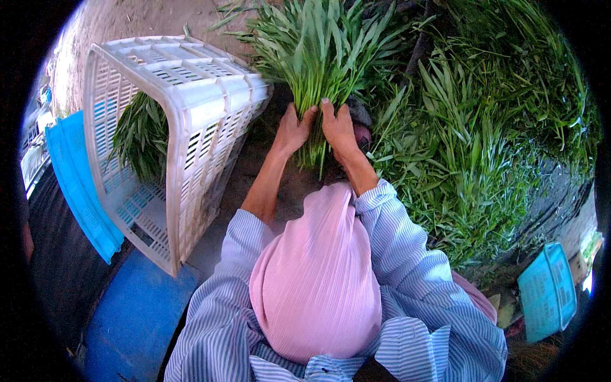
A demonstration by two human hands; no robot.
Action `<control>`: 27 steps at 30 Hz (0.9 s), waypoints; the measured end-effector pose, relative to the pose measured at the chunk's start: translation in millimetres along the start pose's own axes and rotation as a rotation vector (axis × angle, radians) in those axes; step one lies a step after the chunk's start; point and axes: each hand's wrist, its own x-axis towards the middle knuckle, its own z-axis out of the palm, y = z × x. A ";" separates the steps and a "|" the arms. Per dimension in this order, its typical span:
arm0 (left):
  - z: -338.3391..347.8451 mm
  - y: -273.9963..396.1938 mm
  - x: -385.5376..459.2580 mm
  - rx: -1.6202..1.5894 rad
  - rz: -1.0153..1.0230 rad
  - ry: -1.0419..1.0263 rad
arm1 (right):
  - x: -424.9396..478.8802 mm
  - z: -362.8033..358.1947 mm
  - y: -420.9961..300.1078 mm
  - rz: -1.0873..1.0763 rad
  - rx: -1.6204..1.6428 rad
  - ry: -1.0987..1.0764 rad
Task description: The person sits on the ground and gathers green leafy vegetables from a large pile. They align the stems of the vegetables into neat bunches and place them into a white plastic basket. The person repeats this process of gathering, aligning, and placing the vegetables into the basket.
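Observation:
A thick bunch of long-leaved greens (322, 62) fans out away from me, its pale stems gathered between my two hands. My left hand (295, 128) grips the stems from the left side, with the thumb on top. From the right, my right hand (338, 125) presses on the same stems, its thumb near the left one. Cut stem ends hang below the hands, towards my body. Most of my fingers are hidden under the bunch.
A white slatted plastic crate (205, 105) lies on its side at left, with more greens (143, 138) inside. Behind it are a light-blue crate (79, 181) and a blue board (138, 315). Loose greens (468, 157) are heaped at right. A turquoise basket (546, 291) stands at lower right.

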 end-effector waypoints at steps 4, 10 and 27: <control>-2.6 13.9 0.8 -0.178 -0.040 -0.082 | 2.2 1.2 -3.2 0.006 0.192 -0.092; -6.2 14.1 -0.4 -0.153 -0.082 -0.156 | 9.0 3.5 -7.4 0.119 0.174 -0.210; -2.4 104.1 51.6 -0.204 0.506 0.185 | -12.0 -55.0 -158.1 -0.575 0.294 -0.305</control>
